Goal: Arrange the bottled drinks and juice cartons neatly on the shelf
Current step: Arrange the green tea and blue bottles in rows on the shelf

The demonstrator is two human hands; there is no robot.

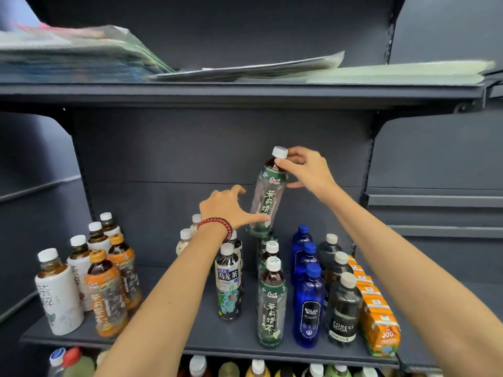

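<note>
Right fingers: fingertips [285,159] curled in and pinching the neck of the tea bottle [268,197] just under its white cap [279,152]; the thumb lies lower, against the shoulder of the label.
Right hand [304,170]: above and right of the bottle, its forearm coming in from the lower right.
Left fingers: spread and nearly straight, gripping nothing; the thumb [258,219] rests on the bottle's lower body (whether the other fingers touch its far side cannot be told).
Left hand [228,208]: left of the bottle's lower half, a red bead bracelet [216,224] on the wrist.
Bottle axis: tilted, cap up and leaning right, base down and to the left.
Bottle place: held in the air, its base just above the back of the green-label row [272,303], in front of the dark back panel.
Shelf [168,336]: dark board carrying rows that run front to back.
Right of that row: blue bottles [309,306], then dark soda bottles [344,311], then orange juice cartons [378,317] at the right end.
Left of that row: a row fronted by a black-label bottle [228,289] (cartoon print on it), partly hidden by the left arm.
Far left: orange-capped bottles [106,295] and white-wrapped bottles [58,295].
Shelf above: flat stacks of paper packets [245,68], blurred.
Shelf below: bottle tops [255,368] only.
</note>
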